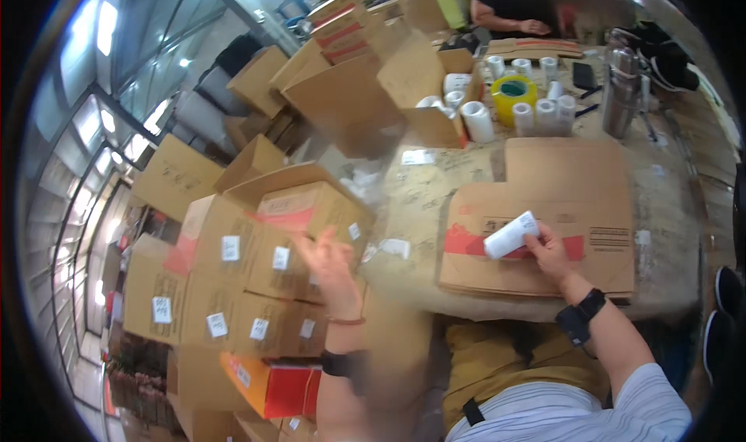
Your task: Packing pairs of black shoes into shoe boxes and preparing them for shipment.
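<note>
My right hand (550, 251) grips the end of a white roll of labels (509, 238). The roll is tilted above a stack of flattened cardboard boxes (571, 178) with a red printed band, lying on the table in front of me. My left hand (330, 267) reaches out to the left, slightly blurred, with its fingers apart and nothing in it. It is over or beside the stacked cardboard cartons (284, 267), which carry small white labels; whether it touches them I cannot tell.
On the table (412, 201) stand several white rolls (477, 121), a yellow tape roll (514, 100), a dark phone (583, 75) and a steel flask (620, 92). An open carton (342, 100) is at the far left. Across the table sits another person (513, 7) in black.
</note>
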The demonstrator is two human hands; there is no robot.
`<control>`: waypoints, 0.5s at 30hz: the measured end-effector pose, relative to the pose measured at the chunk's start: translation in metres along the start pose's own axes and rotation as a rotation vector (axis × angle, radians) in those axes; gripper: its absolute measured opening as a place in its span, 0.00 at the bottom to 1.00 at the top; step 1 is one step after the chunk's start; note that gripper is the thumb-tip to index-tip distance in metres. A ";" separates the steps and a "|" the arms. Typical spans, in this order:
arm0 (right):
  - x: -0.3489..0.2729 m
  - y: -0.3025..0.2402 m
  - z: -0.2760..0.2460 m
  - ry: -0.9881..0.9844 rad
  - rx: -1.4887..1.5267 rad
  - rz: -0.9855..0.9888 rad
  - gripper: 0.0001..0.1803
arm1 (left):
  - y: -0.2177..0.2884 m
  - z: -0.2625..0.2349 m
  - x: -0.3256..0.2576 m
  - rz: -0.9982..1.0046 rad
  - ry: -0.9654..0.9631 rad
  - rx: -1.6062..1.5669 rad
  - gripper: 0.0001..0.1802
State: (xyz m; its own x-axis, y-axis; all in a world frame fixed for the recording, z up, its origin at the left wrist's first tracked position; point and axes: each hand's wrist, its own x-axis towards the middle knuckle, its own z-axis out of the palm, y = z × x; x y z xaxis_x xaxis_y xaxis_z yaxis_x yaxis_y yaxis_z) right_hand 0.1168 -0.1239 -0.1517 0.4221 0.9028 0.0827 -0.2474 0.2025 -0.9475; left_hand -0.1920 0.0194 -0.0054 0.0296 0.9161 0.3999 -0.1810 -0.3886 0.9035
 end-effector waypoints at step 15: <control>0.143 -0.090 -0.003 0.279 -1.128 -0.709 0.08 | -0.174 0.062 -0.015 0.144 -0.273 1.136 0.27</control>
State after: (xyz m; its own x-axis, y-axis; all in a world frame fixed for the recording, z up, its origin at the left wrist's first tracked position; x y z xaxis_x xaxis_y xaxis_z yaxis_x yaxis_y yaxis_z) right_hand 0.2024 -0.0141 -0.0551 0.3532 0.6018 0.7163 0.8793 0.0480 -0.4739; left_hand -0.0999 0.0670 -0.1592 0.3147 0.8585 0.4048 0.7761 -0.4783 0.4110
